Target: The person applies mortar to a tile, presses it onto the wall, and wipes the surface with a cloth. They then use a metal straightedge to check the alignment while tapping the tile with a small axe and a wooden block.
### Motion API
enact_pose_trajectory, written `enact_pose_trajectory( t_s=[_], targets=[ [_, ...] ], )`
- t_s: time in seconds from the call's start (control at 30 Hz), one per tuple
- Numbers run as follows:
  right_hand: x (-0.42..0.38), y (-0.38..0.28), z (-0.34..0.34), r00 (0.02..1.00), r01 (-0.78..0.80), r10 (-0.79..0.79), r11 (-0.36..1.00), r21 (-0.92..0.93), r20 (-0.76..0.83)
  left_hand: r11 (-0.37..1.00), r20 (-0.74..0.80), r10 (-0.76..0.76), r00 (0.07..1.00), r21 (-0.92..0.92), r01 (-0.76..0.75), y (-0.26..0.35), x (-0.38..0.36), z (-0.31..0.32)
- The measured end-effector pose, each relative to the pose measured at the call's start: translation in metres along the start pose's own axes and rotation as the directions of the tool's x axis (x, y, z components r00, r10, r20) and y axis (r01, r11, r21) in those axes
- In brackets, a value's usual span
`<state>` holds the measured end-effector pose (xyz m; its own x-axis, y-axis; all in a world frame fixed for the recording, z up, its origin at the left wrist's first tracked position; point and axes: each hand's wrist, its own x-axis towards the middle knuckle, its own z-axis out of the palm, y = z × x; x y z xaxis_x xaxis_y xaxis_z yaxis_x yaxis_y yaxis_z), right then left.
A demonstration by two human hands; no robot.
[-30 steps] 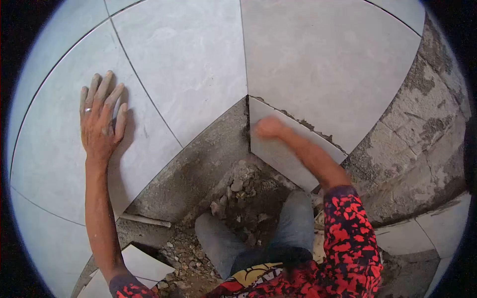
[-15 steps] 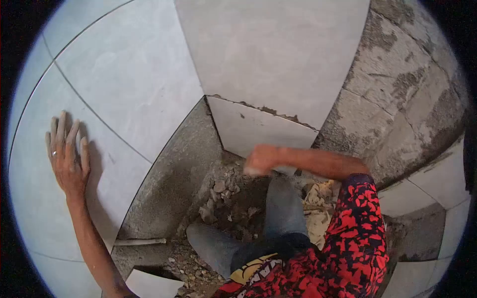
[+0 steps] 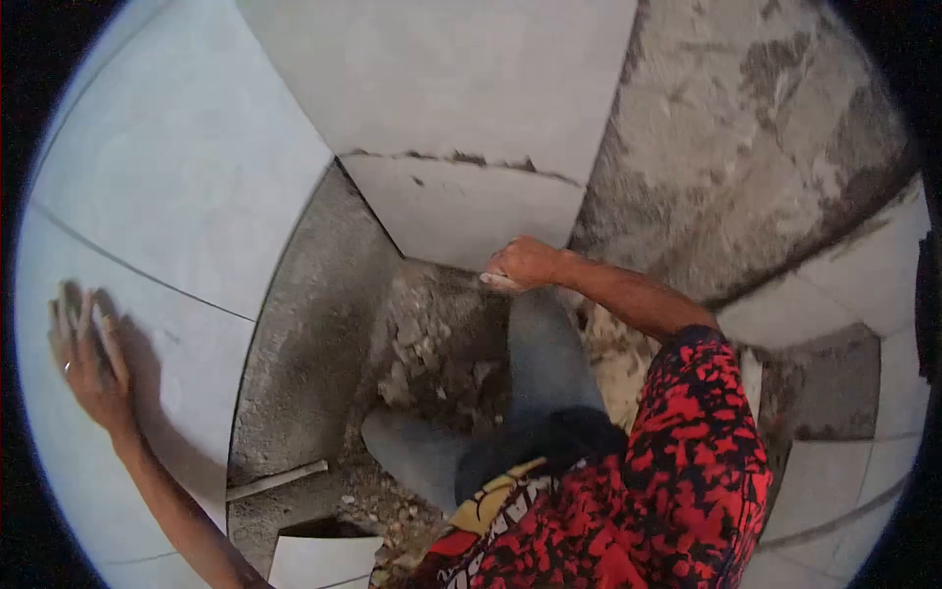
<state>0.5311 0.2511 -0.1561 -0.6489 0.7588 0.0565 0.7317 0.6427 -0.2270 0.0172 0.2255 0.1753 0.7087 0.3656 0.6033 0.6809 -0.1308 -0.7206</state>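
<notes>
My left hand (image 3: 93,368) lies spread against a large pale tile (image 3: 147,363) at the left, a ring on one finger. My right hand (image 3: 525,263) is closed near the lower edge of a short tile strip (image 3: 456,211) in the middle. Something small and whitish shows at its fingers, too small to name. Above the strip stands a larger pale tile (image 3: 451,79), with a rough, dark, chipped joint between them.
Bare grey concrete (image 3: 314,294) runs between the left tiles and a patch of rubble (image 3: 422,334). A thin stick (image 3: 278,480) and a tile piece (image 3: 324,562) lie at the lower left. Rough wall (image 3: 726,147) is at the upper right.
The view has shifted, so the tiles sit further left and higher. My right hand remains closed and now appears near the strip's bottom edge. My left hand is still spread on the tile.
</notes>
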Motion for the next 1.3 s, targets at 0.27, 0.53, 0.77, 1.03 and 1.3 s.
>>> enact_pose_trajectory(
  t_s=[0.27, 0.53, 0.77, 1.03, 1.3],
  targets=[
    [-0.27, -0.043, 0.166, 0.232, -0.893, 0.942, 0.305, 0.332, -0.241, 0.998, 0.11, -0.055, 0.992, -0.009, 0.056, -0.054, -0.048, 0.043],
    [-0.322, -0.134, 0.253, 0.384, -0.867, 0.923, 0.351, 0.354, 0.024, 0.992, 0.153, -0.121, 0.981, 0.059, 0.113, -0.025, -0.028, 0.021],
    [-0.217, -0.001, 0.264, 0.525, -0.849, 0.819, 0.484, 0.211, 0.231, 0.995, 0.041, 0.079, 0.996, 0.064, -0.081, -0.042, -0.022, 0.026],
    [-0.165, -0.017, 0.208, 0.457, -0.829, 0.711, 0.558, -0.033, 0.534, 0.992, 0.04, 0.075, 0.996, 0.094, -0.079, -0.014, 0.003, 0.009],
    [-0.289, -0.002, 0.242, 0.489, -0.87, 0.869, 0.48, 0.109, 0.077, 0.999, -0.003, 0.008, 1.0, 0.052, -0.008, 0.002, 0.01, -0.003]
  ],
)
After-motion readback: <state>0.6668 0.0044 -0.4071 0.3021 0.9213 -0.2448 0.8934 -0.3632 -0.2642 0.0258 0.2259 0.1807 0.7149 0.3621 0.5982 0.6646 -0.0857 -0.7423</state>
